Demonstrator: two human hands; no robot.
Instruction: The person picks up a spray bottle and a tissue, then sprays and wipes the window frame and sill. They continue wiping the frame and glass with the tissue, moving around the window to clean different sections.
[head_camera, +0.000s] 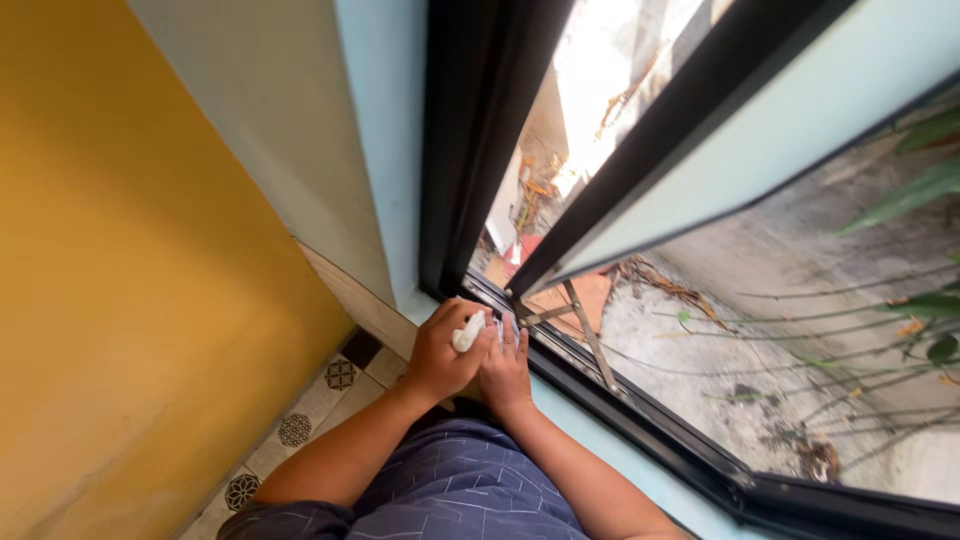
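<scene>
A mustard-yellow wall (120, 260) is seen on the left, met by a pale blue wall (385, 130) beside the window. A black window frame (470, 140) is set into that wall, and its black-framed sash (690, 120) is swung open outward. The floor (300, 425) below is laid with pale tiles bearing dark round patterns. Strong daylight is admitted through the opening, and rough grey ground (760, 330) with green leaves (915, 195) is seen outside.

Both hands sit together on the window sill (600, 440), at its corner beside the window frame (470, 150). The left hand (443, 352) holds a small bottle (468, 332); the right hand (506, 368) lies just right of it, touching. The wall (120, 280) stands left, with the tiled floor (300, 425) below.
</scene>
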